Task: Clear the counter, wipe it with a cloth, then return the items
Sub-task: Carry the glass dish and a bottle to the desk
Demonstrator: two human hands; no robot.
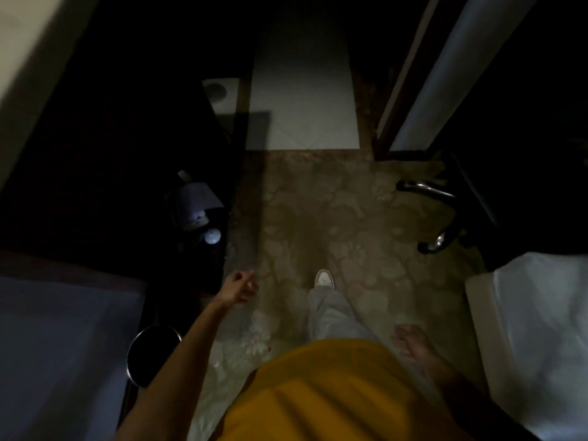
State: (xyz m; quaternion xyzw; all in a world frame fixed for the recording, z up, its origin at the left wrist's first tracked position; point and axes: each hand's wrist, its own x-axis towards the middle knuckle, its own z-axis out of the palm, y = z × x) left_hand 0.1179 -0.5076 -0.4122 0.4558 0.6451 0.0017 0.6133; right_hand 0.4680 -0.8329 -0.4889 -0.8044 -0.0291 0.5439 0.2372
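Note:
I stand in a dim room and look down at a patterned carpet (334,218). My left hand (239,286) reaches forward over the carpet, fingers loosely curled, nothing in it. My right hand (410,342) hangs blurred beside my hip, fingers relaxed and empty. To the left a dark counter (111,170) carries a few dim items at its near corner: a pale round object (212,236) and a greyish box-like thing (195,194). No cloth is visible.
A round dark bin (152,354) with a metal rim stands at the lower left. White bedding (534,329) lies at the right, a chair base (439,211) above it. A pale tiled floor (305,100) and a door edge (426,74) lie ahead.

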